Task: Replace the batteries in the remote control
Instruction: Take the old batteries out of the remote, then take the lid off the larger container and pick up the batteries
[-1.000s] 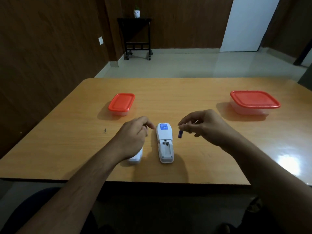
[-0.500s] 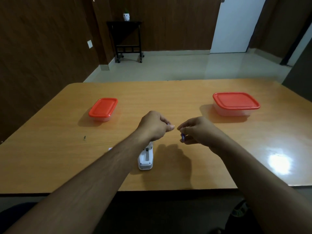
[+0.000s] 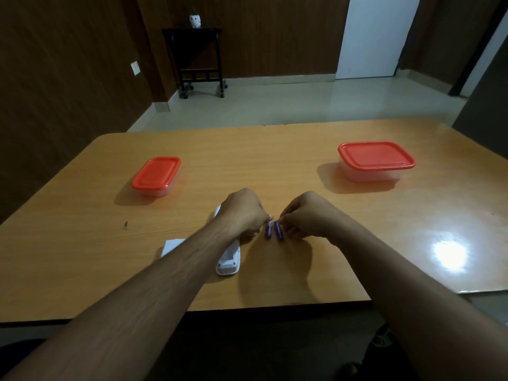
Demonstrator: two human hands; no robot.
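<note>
The white remote control [image 3: 228, 261] lies face down on the wooden table [image 3: 82, 265], mostly hidden under my left forearm. Its white battery cover [image 3: 171, 245] lies to its left. Two purple batteries lie side by side just right of the remote. My left hand [image 3: 243, 213] pinches the top of the left battery [image 3: 268, 231] with curled fingers. My right hand [image 3: 305, 214] pinches the top of the right battery [image 3: 278, 230].
A small red-lidded container [image 3: 156, 176] stands at the left of the table and a larger red-lidded container [image 3: 375, 160] at the back right. A tiny dark speck [image 3: 126, 224] lies at the left. The table's front edge is close to me.
Both hands have come down to the table right of the remote, each with a battery. The two batteries now lie next to each other on the wood. The camera has shifted.
</note>
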